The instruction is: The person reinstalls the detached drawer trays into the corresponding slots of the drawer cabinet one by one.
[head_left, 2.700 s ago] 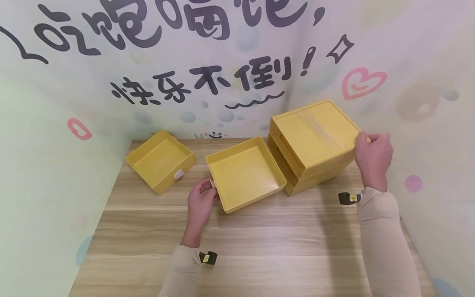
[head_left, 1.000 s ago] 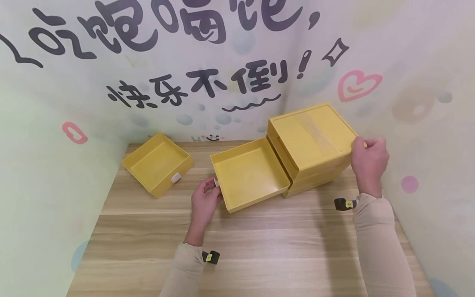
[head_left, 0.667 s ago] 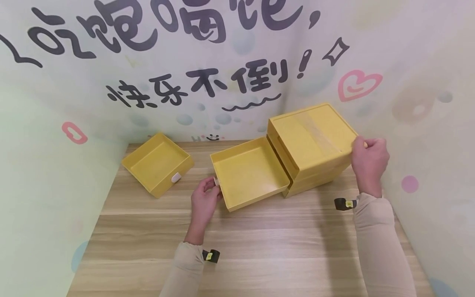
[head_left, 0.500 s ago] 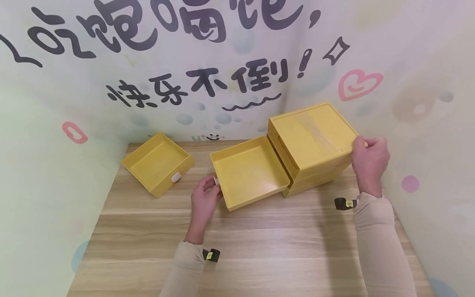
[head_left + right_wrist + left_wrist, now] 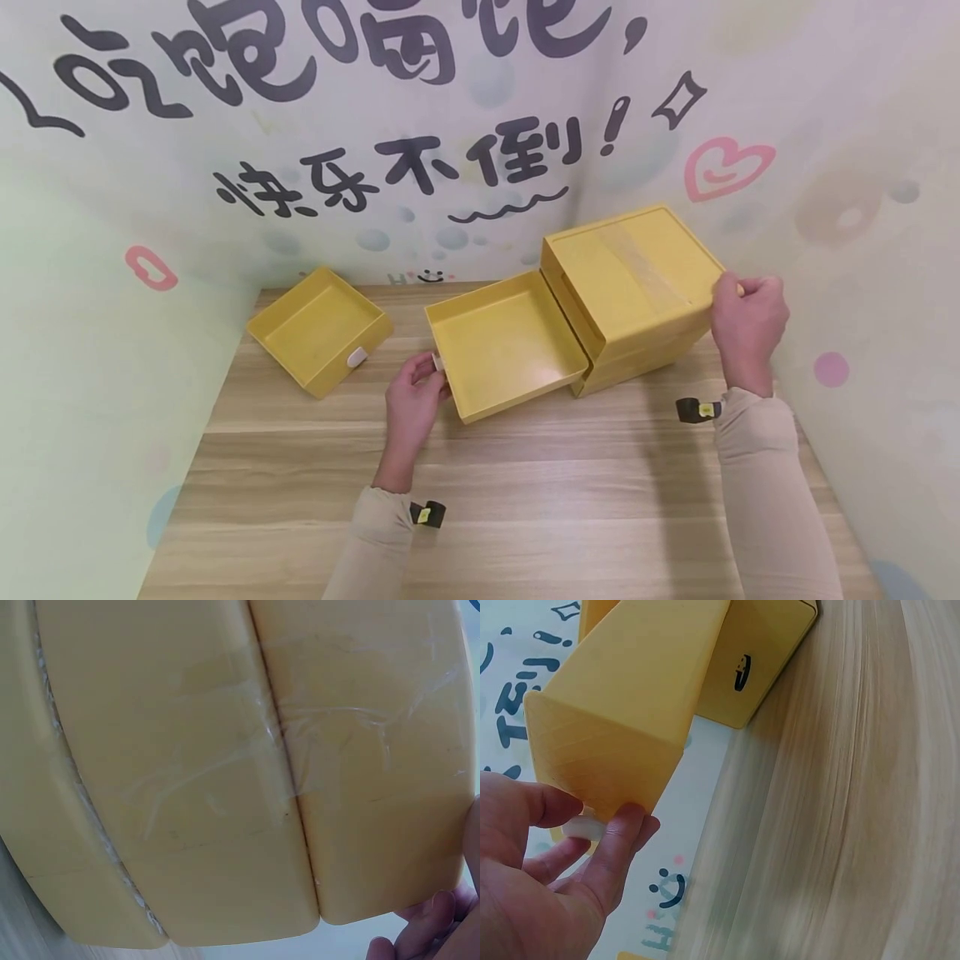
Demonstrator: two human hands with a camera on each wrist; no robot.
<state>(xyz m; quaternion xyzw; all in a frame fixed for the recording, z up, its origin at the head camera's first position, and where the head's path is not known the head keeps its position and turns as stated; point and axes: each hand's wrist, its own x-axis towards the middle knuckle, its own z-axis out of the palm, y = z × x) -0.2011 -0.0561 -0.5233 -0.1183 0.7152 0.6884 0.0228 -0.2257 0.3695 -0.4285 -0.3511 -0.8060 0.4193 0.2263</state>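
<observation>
A yellow drawer stands out from the left side of a yellow drawer cabinet, with its inner end at the cabinet's opening. How far that end sits inside cannot be told. My left hand pinches the drawer's white knob between thumb and fingers. In the left wrist view the drawer's outer face is raised off the table. My right hand grips the top edge at the cabinet's far right. Clear tape crosses the cabinet's stacked sections in the right wrist view.
A second yellow drawer with a white knob lies on the wooden table, near the back left. Walls with printed lettering close off the back and both sides. A black camera sits on each wrist.
Compared with 2.7 seconds ago, the held drawer has shifted right, and its inner end has met the cabinet's opening. During the last second it has barely moved. My right hand keeps its grip.
</observation>
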